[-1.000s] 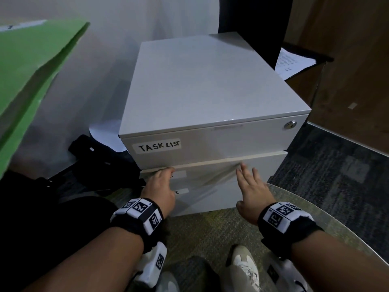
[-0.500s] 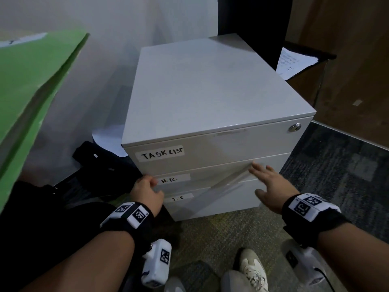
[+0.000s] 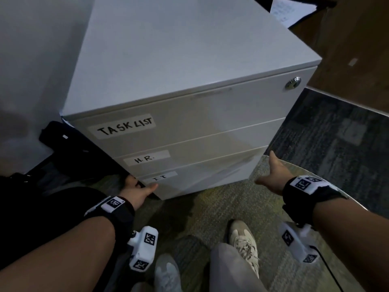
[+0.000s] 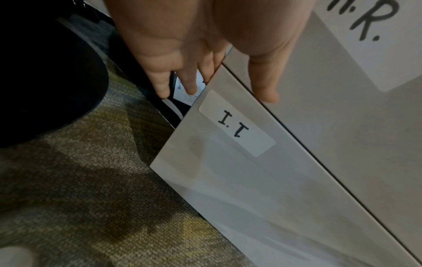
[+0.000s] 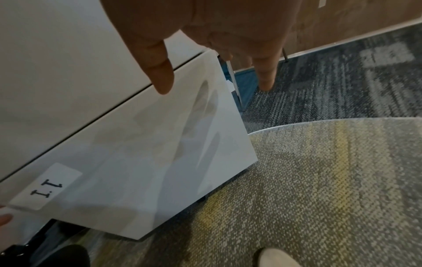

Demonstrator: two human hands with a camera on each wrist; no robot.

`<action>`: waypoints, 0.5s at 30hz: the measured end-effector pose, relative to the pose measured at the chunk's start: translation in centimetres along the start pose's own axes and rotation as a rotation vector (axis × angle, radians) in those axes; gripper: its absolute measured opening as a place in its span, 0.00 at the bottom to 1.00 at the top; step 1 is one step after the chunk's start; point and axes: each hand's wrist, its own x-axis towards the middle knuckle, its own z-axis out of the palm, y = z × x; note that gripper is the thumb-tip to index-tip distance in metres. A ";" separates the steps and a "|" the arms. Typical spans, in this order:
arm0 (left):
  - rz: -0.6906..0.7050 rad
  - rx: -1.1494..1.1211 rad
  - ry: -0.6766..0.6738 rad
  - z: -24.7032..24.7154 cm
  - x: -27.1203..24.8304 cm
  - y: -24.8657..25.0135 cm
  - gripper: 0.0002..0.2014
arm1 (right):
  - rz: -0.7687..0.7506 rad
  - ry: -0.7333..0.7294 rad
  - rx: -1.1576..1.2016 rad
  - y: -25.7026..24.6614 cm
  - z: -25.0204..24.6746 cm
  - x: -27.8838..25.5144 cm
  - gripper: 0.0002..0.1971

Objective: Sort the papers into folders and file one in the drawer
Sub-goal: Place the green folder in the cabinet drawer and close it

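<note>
**Both hands at the lowest drawer of the pedestal cabinet**

Left hand (image 3: 134,191): positioned at the left edge of the bottom drawer (image 3: 202,180). In the left wrist view the fingers (image 4: 189,81) are straight and reach past the side edge of the drawer front, while the thumb (image 4: 262,81) lies across the front face just above the "I.T" label (image 4: 236,123). The fingers are extended, not curled; whether they hook the edge cannot be told.

Right hand (image 3: 272,175): at the right edge of the same drawer, fingers straight and spread. In the right wrist view the thumb (image 5: 160,72) is over the front face and the fingers (image 5: 266,72) extend beyond the right side edge. Contact with the drawer cannot be confirmed.

Bottom drawer: its front stands slightly forward of the drawer above, and printed paper (image 4: 194,90) is visible in the gap behind its left edge.

Cabinet (image 3: 179,55): white, 3 drawers, labelled from top down "TASK LIST" (image 3: 124,127), "H.R." (image 3: 147,158) and "I.T". A lock (image 3: 292,82) sits at the upper right of the top drawer.

Surroundings: cabinet stands on patterned carpet (image 3: 336,133). A sheet of paper (image 3: 288,10) lies on a dark surface behind the cabinet. The person's shoes (image 3: 244,241) are below the hands.
</note>
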 end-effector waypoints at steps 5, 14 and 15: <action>0.072 0.167 0.043 -1.0 1.2 -0.3 0.18 | -0.064 0.040 0.064 0.0 0.5 0.8 0.55; 0.046 0.400 0.192 -1.0 2.1 -2.1 0.16 | -0.087 0.169 -0.248 0.6 1.7 1.2 0.53; 0.053 0.403 0.198 -1.0 2.1 -2.1 0.15 | -0.082 0.173 -0.306 0.5 1.8 1.1 0.52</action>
